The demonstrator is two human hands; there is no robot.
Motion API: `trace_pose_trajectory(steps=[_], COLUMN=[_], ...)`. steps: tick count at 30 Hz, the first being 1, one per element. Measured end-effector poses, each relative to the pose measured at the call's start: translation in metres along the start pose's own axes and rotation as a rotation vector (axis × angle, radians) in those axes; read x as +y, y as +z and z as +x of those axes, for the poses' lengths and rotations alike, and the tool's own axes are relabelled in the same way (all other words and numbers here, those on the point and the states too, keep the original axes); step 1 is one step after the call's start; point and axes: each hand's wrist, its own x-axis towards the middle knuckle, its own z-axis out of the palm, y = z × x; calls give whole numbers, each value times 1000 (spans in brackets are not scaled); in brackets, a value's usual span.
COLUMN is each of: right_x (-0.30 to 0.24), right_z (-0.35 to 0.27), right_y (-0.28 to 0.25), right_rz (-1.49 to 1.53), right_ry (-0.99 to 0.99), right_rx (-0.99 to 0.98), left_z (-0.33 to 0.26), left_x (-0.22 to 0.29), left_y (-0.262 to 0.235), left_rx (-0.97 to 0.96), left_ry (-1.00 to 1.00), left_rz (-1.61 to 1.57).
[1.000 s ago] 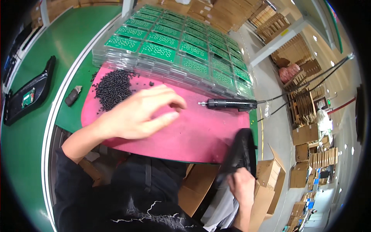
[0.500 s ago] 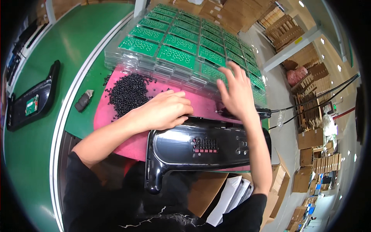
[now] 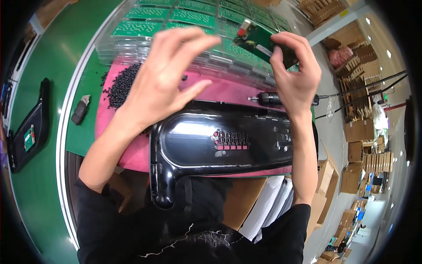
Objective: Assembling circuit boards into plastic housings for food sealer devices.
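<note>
I see a small green circuit board (image 3: 256, 38) held up in the air above the stacked clear plastic trays (image 3: 132, 48), pinched at its right end between the thumb and fingers of my right hand (image 3: 295, 72), which are clamped on it. The board tilts, its left end higher and free. My left hand (image 3: 165, 81) hovers just beside it, fingers spread apart and reaching toward the board's left end without touching it; it grips nothing.

Below both hands lies a glossy black moulded plastic housing (image 3: 220, 143) with a long curved handle-like end at its lower left and a red grid of small openings near its middle. It rests on a pink mat (image 3: 132, 154) that covers part of the green work surface (image 3: 52, 66). Behind the right wrist a black electric screwdriver (image 3: 270, 98) lies on the mat, its cable running off to the right. A heap of small black screws (image 3: 123, 86) sits on the mat's left part, close under the left wrist. The trays hold rows of more green boards. Well apart on the far left, a second black housing (image 3: 30, 127) rests with a small green board inside.
</note>
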Motion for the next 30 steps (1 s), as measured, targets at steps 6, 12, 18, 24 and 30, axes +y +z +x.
trace_pose_trajectory(steps=[6, 12, 18, 24, 30], right_x=[-54, -54, -59, -53, -69], right_z=[-20, -49, -77, -116, -125], right_y=[-28, -56, -87, -89, -88], right_rz=[298, 197, 273, 490, 498], right_ry=[194, 396, 618, 615, 793], right_rx=[-361, -218, -352, -507, -622], left_z=[-9, -4, -13, -23, -26], left_x=[7, 20, 22, 27, 31], left_y=[-2, -6, 4, 6, 11], left_rx=[-111, -198, -309, -610, -618], left_ry=[119, 173, 189, 14, 75], left_rz=[75, -63, -148, -405, -524])
